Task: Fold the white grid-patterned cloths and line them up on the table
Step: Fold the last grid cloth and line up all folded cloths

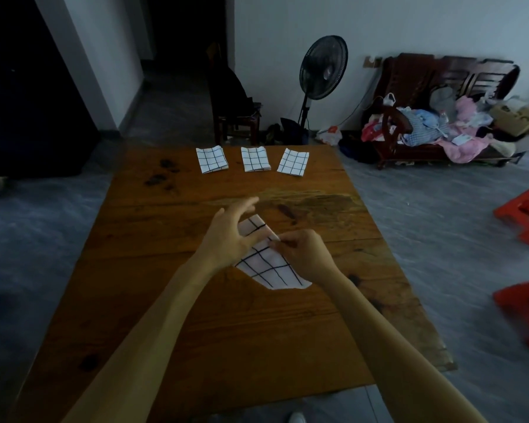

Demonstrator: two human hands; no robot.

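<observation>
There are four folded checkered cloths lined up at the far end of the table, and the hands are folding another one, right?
Not quite. The head view shows three folded cloths in that far row, not four. The hands, left hand and right hand, are working on another cloth.

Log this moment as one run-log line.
stage: folding fourth cloth | right hand: pinches its edge | left hand: on cloth, fingers spread | folded cloths: three in far row

Single head-worn wide-angle view. Looks forward and down along wooden counter (226,331) from near end. Close above hands (226,236), forearms fill lower frame. Far room dim, edges likely lens-bent.
</observation>
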